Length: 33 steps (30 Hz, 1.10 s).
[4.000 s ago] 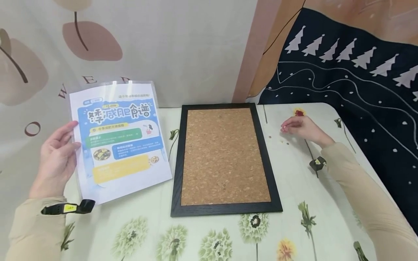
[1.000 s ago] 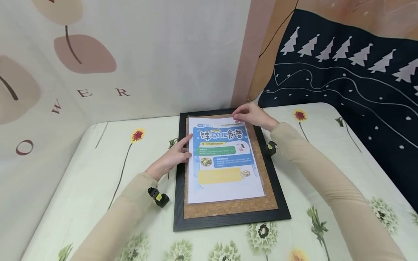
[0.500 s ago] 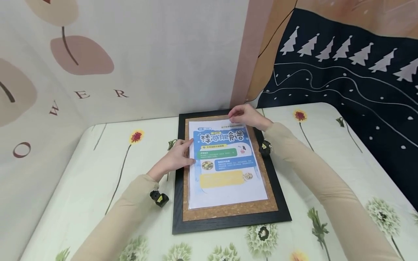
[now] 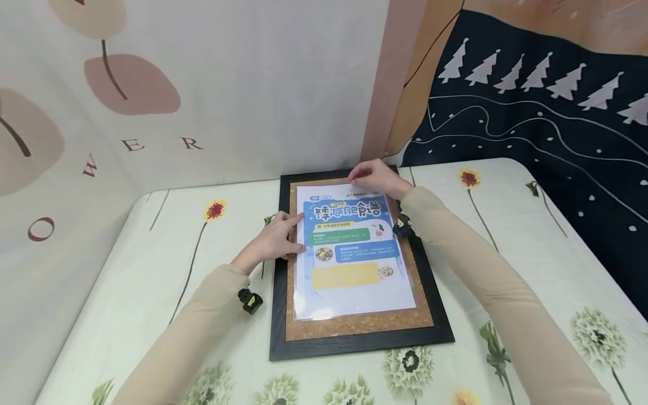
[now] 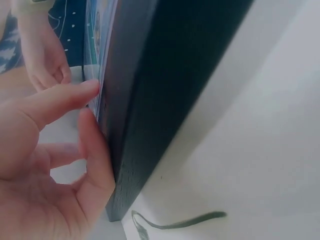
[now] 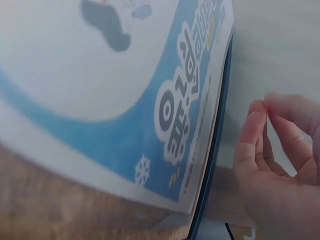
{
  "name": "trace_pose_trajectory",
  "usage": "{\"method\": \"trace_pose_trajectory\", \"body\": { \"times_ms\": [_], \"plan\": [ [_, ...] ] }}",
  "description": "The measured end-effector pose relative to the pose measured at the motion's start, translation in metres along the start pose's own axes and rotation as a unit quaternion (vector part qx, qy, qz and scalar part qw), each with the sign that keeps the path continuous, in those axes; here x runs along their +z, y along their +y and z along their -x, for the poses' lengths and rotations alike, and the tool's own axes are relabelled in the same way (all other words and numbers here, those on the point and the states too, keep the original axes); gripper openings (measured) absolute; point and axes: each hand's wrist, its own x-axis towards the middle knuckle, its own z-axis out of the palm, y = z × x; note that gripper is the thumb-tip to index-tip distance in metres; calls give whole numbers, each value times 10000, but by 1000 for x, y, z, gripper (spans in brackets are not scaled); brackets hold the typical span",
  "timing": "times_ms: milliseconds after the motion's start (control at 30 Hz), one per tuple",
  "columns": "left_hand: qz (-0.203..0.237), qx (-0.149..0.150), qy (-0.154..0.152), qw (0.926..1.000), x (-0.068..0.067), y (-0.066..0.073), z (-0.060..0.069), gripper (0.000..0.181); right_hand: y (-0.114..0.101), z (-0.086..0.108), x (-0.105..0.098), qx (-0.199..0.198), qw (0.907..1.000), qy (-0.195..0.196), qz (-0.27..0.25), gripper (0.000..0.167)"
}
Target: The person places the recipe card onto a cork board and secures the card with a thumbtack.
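A laminated printed sheet (image 4: 354, 298) with blue, green and yellow blocks lies over a cork board (image 4: 364, 326) in a black frame (image 4: 361, 351). My left hand (image 4: 271, 239) touches the sheet's left edge, thumb and index fingertip spread apart; in the left wrist view the fingers (image 5: 92, 87) meet that edge beside the black frame. Above the sheet's top edge is my right hand (image 4: 377, 177). The right wrist view has this hand (image 6: 280, 155) pinching thumb and index together on a tiny pin-like thing (image 6: 266, 106), almost hidden by the fingertips.
A pale floral cloth (image 4: 152, 270) covers the table around the frame. Behind it hangs a light curtain (image 4: 253, 84), and a dark fabric (image 4: 506, 129) with white trees hangs at the right. Both wrists carry small black cameras.
Four seconds ago my left hand held the sheet up left of the board; it now lies on the cork. My right hand came from the table's right side and lately shifted slightly left.
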Motion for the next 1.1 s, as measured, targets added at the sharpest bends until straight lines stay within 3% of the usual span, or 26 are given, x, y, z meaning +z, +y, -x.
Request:
{"method": "trace_pose_trajectory", "body": {
  "times_ms": [400, 667, 867, 1100],
  "plan": [
    [92, 145, -141, 9998, -1, -5, -1, 80, 2, -7, 3, 157, 9998, 66, -87, 23],
    [-905, 539, 255, 9941, -4, -8, 1, 70, 3, -8, 4, 229, 9997, 51, -84, 23],
    [-1272, 524, -129, 9904, -5, -21, 0, 83, 4, -8, 6, 237, 9996, 50, -166, 24],
    [-1250, 498, -434, 9900, -7, -26, 1, 87, 2, -12, 10, 265, 9995, 40, -140, 24]
  ]
}}
